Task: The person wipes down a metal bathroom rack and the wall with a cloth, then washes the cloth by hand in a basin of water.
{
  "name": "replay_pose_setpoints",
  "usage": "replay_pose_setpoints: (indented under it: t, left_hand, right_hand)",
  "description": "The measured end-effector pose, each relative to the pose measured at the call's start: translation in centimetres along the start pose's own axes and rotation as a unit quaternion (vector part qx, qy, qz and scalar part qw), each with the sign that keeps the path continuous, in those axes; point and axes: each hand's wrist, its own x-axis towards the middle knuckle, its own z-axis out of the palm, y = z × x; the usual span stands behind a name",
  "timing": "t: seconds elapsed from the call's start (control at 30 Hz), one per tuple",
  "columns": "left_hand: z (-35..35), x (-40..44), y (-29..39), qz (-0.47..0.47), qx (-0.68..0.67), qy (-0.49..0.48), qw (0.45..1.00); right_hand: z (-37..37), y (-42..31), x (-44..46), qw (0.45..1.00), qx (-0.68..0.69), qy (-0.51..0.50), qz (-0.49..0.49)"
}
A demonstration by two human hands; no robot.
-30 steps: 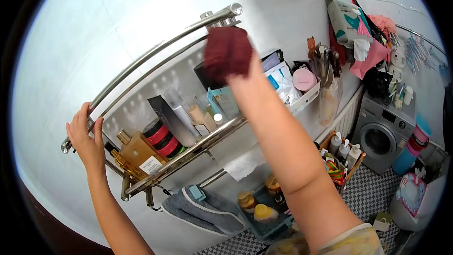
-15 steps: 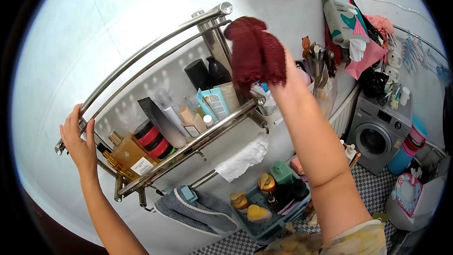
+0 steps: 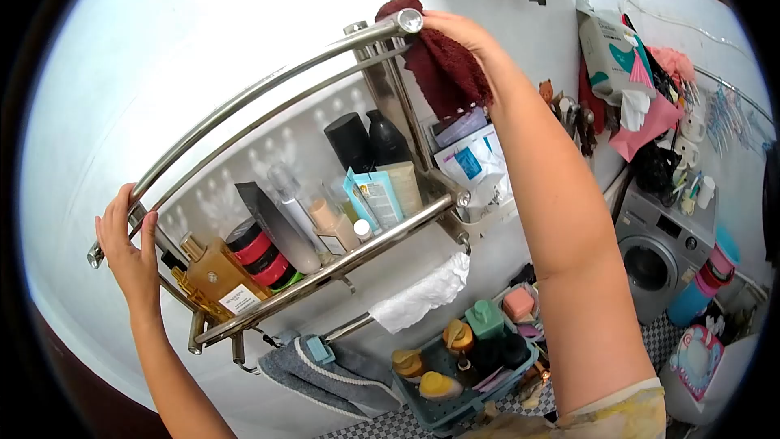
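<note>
A metal wall rack (image 3: 268, 81) runs slantwise across the view. At its left end my left hand (image 3: 128, 236) is wrapped round the top rail, thumb on the near side. My right hand (image 3: 465, 32) reaches up to the rack's right end and holds a dark red cloth (image 3: 445, 69). The cloth lies behind and beside the rail's round end cap and hangs down; some of my fingers are hidden. On the shelf between my hands stand an amber perfume bottle (image 3: 218, 272), stacked black and red jars (image 3: 262, 250), a blue and white tube (image 3: 375, 197) and black bottles (image 3: 388, 140).
Below the rack hang a white cloth (image 3: 422, 293) and a grey towel (image 3: 325, 374). A teal basket of bottles (image 3: 439, 415) stands beneath. White packets (image 3: 475, 161) sit right of the rack. Farther right is a grey washing machine (image 3: 662, 232).
My right hand and the cloth have moved up and round to the right end of the top rail, uncovering the packets below. My left hand stays on the rail.
</note>
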Motion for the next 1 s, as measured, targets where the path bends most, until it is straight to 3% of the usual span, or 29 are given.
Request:
replay_pose_setpoints:
  t: [0.13,0.2,0.23,0.3,0.57,0.67,0.77,0.8,0.83,0.9,0.97,1.0]
  left_hand:
    - [-0.1,0.1,0.1,-0.003,-0.02,-0.005,1.0]
    - [0.1,-0.1,0.2,-0.011,-0.013,0.01,1.0]
    - [0.1,-0.1,0.2,-0.011,-0.007,0.011,1.0]
    - [-0.2,0.1,0.5,-0.024,-0.017,0.014,0.999]
    - [-0.8,0.4,1.7,-0.027,-0.033,0.048,0.998]
    - [-1.0,0.4,2.0,-0.021,-0.044,0.043,0.998]
    - [-1.2,0.5,2.3,-0.034,-0.052,0.038,0.997]
    - [-1.2,0.5,2.2,-0.033,-0.052,0.045,0.997]
    - [-1.2,0.6,2.3,-0.036,-0.053,0.049,0.997]
    - [-1.5,0.6,2.2,-0.039,-0.062,0.032,0.997]
    - [-1.6,0.6,2.3,-0.041,-0.063,0.036,0.997]
    - [-1.6,0.6,2.4,-0.038,-0.062,0.041,0.997]
  right_hand:
    - [0.2,1.7,3.9,0.996,-0.069,0.021,0.049]
    - [1.6,1.1,2.9,0.988,-0.082,0.099,0.08]
    - [1.8,1.2,2.7,0.994,0.002,0.077,0.082]
    - [1.5,0.8,2.6,0.989,-0.091,0.07,0.094]
    - [-0.7,-3.0,-1.1,0.989,-0.114,-0.072,0.057]
    - [1.0,-3.1,-1.4,0.991,-0.094,0.012,0.095]
    - [0.3,1.1,2.0,0.993,-0.094,0.045,0.05]
    - [0.8,1.5,2.8,0.962,-0.268,0.054,-0.023]
    - [1.2,1.6,2.6,0.966,-0.243,0.079,0.03]
    - [0.7,0.5,3.0,0.966,-0.259,0.009,0.013]
    - [0.3,-1.7,3.8,0.924,-0.378,-0.033,-0.048]
    - [0.9,-3.3,3.3,0.823,-0.55,0.005,-0.14]
